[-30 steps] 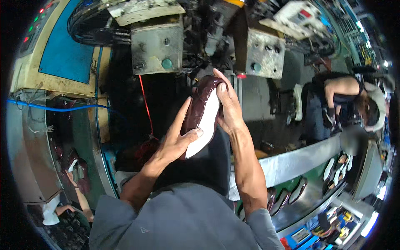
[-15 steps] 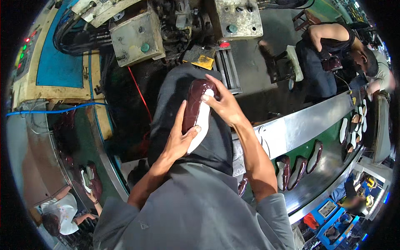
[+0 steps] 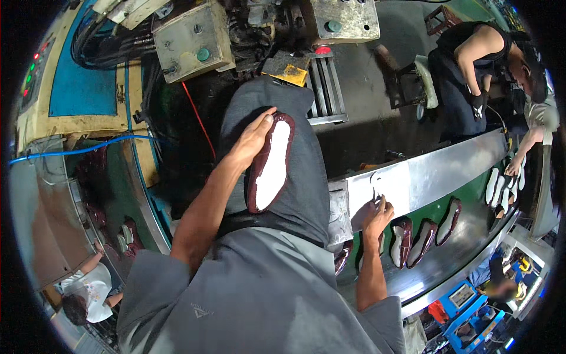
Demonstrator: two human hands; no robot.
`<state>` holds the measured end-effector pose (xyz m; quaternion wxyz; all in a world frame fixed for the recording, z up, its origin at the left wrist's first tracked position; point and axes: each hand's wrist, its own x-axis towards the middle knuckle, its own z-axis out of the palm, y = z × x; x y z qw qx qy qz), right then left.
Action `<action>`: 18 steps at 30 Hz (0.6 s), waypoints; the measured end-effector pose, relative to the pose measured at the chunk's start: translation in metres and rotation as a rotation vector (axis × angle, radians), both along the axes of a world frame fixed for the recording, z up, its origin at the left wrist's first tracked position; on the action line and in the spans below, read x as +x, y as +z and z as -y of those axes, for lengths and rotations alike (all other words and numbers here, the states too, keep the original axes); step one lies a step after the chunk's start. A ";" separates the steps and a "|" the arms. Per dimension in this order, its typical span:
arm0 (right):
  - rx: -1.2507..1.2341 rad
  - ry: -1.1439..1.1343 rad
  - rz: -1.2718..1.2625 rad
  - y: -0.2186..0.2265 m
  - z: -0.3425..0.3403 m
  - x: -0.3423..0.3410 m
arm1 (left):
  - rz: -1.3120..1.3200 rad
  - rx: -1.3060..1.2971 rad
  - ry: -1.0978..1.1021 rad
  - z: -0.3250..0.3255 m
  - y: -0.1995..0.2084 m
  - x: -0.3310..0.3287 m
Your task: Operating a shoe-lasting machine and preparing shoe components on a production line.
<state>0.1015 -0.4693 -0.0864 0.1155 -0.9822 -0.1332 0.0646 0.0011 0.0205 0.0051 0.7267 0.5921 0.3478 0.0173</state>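
A glossy maroon shoe upper (image 3: pixel 272 168) lies over my thigh with its white underside facing up and its edge folded in all round. My left hand (image 3: pixel 253 140) grips it by the far left side, thumb against the edge. Out to the right, my right hand (image 3: pixel 377 219) is over the near edge of the metal ledge (image 3: pixel 436 172). Its fingertips are pinched together at the lower end of a thin, curved, hook-like piece (image 3: pixel 375 184) on the ledge. What that piece is does not show clearly.
More maroon shoe uppers (image 3: pixel 402 242) lie on the green conveyor at the right, with pale soles (image 3: pixel 495 187) farther along. Grimy control boxes (image 3: pixel 191 44) and a slotted metal bracket (image 3: pixel 327 88) stand ahead. Co-workers sit at far right (image 3: pixel 480 53) and lower left (image 3: pixel 88 292).
My right hand has let go of the shoe upper and moved right to the ledge. My left hand has shifted toward the far end, and the white underside has turned up. The right co-worker leans differently.
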 end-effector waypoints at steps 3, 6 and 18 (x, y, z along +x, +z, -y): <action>0.061 -0.021 -0.043 0.000 0.008 0.005 | -0.172 0.451 -0.150 0.024 0.010 0.007; 0.431 -0.004 -0.090 0.003 0.014 0.014 | -0.123 0.352 -0.045 0.027 0.009 0.018; 0.865 0.404 -0.176 0.180 -0.278 0.038 | -0.077 0.479 -0.220 0.035 -0.001 -0.004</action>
